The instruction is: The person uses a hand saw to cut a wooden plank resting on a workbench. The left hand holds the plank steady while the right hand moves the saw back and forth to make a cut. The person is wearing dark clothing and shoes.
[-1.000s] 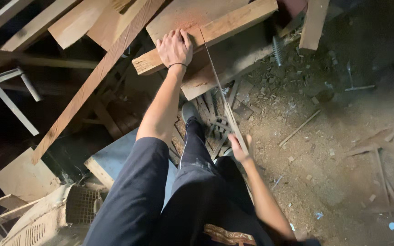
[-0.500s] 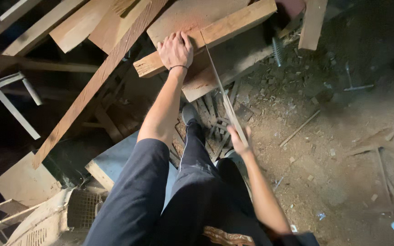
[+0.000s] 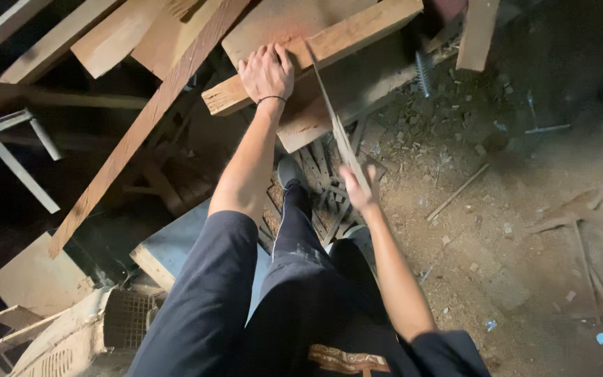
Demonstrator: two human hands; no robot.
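Note:
My left hand [image 3: 266, 70] presses flat on a thick wooden beam [image 3: 357, 31] that lies slanted across a stack of boards. My right hand [image 3: 359, 187] grips the handle of a hand saw [image 3: 326, 105]. Its thin blade runs up and away from me to the beam, meeting it just right of my left hand's fingers. My foot in a grey shoe [image 3: 289, 171] stands below the beam on broken slats.
A long plank [image 3: 141, 132] slants down to the left. Metal frame pieces [image 3: 15, 157] lie at far left. A blue-topped block [image 3: 176, 244] and a mesh crate [image 3: 123, 318] sit near my legs. Dirt floor with wood scraps [image 3: 525, 230] spreads to the right.
My right hand has pushed the saw forward and slightly up along the cut. The left hand stays on the beam.

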